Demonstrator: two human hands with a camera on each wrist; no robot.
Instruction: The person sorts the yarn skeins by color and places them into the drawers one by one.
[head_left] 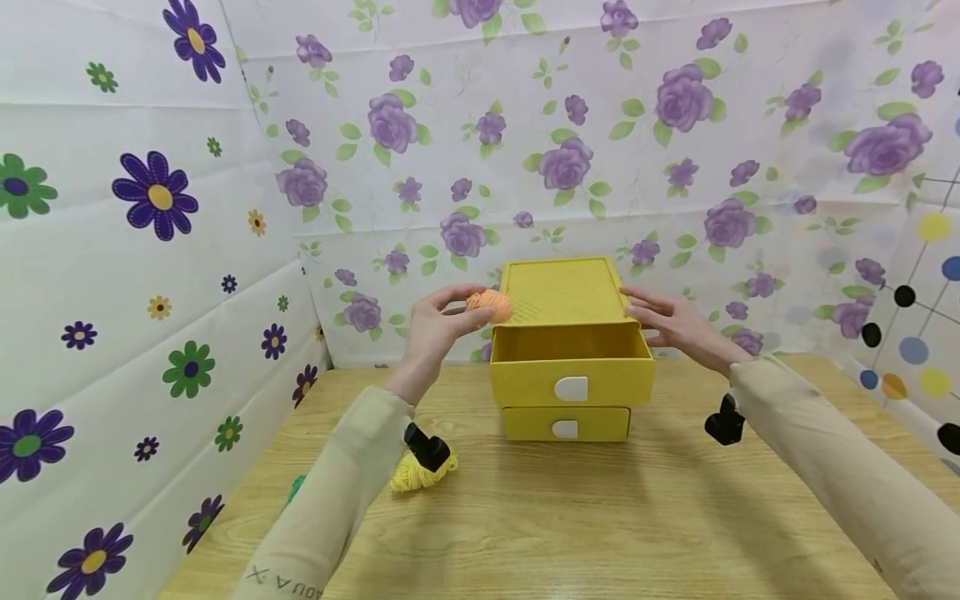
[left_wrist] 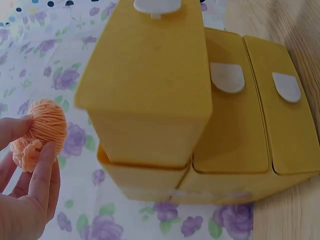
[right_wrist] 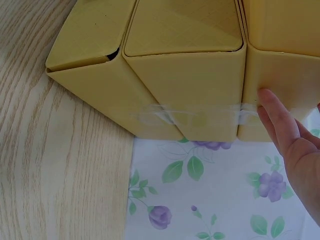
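Observation:
My left hand (head_left: 435, 333) pinches an orange ball of yarn (head_left: 491, 306) between thumb and fingers, beside the upper left of a yellow drawer unit (head_left: 562, 287). The left wrist view shows the yarn's wound strands (left_wrist: 47, 127) up close. The unit's top drawer (head_left: 531, 385) is pulled out toward me, its visible inside bare; the lower drawers (left_wrist: 235, 130) are closed. Extended fingers of my right hand (head_left: 681, 327) rest against the unit's right side, near the top. In the right wrist view, the fingertips (right_wrist: 266, 96) touch the uppermost section's side wall.
A yellow skein of yarn (head_left: 422, 473) lies on the wooden table (head_left: 570, 525), partly behind my left forearm. Something green (head_left: 296, 485) peeks out farther left. Flowered cloth (head_left: 465, 108) hangs right behind the drawer unit, with more cloth on both sides.

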